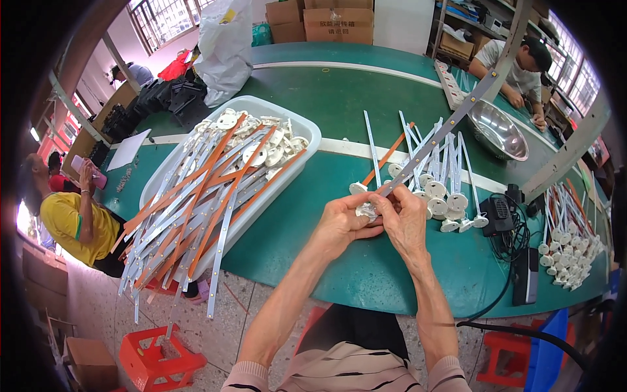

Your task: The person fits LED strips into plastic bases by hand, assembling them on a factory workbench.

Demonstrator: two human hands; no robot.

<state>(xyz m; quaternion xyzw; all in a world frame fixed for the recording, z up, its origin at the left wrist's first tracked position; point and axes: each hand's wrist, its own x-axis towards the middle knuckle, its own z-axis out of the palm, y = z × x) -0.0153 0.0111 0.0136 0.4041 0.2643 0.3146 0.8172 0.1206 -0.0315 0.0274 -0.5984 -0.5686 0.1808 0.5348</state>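
Note:
My left hand (341, 225) is closed around a small white round base (367, 210), partly covered by my fingers. Pinched in my right hand (406, 225) is the lower end of a long grey LED strip (439, 135), which slants up to the right. Both hands meet at the joint between strip and base, so the exact contact there is hidden. Just beyond them lie several white strips with round white bases (436, 189) and an orange strip (392, 151) on the green table (281, 255).
On the left, a pale plastic tub (305, 130) overflows with strips and bases. A metal bowl (499, 130), a black power adapter (501, 214) with cables and another pile of bases (568, 251) lie right. A co-worker (522, 65) sits at far right; a person in yellow (72, 219) at left.

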